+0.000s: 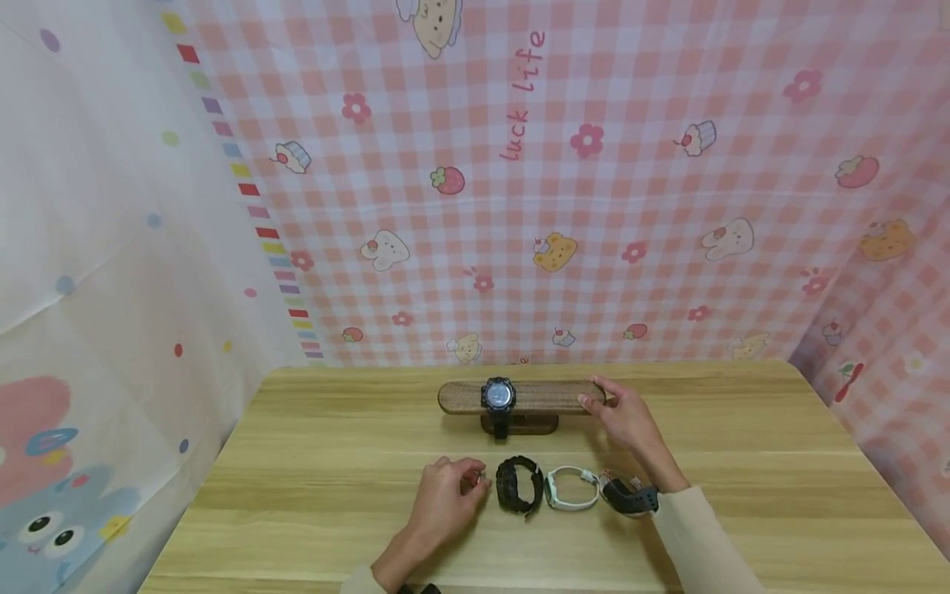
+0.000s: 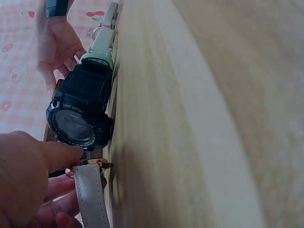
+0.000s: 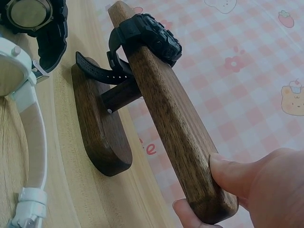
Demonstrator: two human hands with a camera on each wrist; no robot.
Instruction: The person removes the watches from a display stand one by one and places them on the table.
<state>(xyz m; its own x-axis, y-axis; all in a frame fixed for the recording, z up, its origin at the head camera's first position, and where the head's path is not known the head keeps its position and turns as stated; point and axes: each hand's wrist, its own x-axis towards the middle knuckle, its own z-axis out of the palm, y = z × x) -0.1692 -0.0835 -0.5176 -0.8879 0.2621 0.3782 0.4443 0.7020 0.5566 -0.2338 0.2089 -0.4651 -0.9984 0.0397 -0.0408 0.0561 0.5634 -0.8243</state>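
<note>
My right hand (image 1: 629, 421) grips the right end of a dark wooden watch stand (image 1: 549, 398), thumb on top of its bar. A black digital watch (image 1: 499, 396) is strapped around the bar left of its middle; its loose strap end hangs down in the right wrist view. Lower left, my left hand (image 1: 445, 499) pinches a watch with a rose-gold case and pale stitched strap (image 2: 91, 195) between thumb and fingers. Just right of this hand, a black sport watch (image 1: 508, 487) stands on its side on the table, its strap forming a loop.
Rightward in a row lie a white watch (image 1: 575, 506) and a dark-strapped watch (image 1: 631, 499), the latter near my right sleeve. Something black (image 1: 429, 589) shows at the bottom edge. Behind the wooden table (image 1: 312, 478) hangs a pink checked cloth (image 1: 490, 214).
</note>
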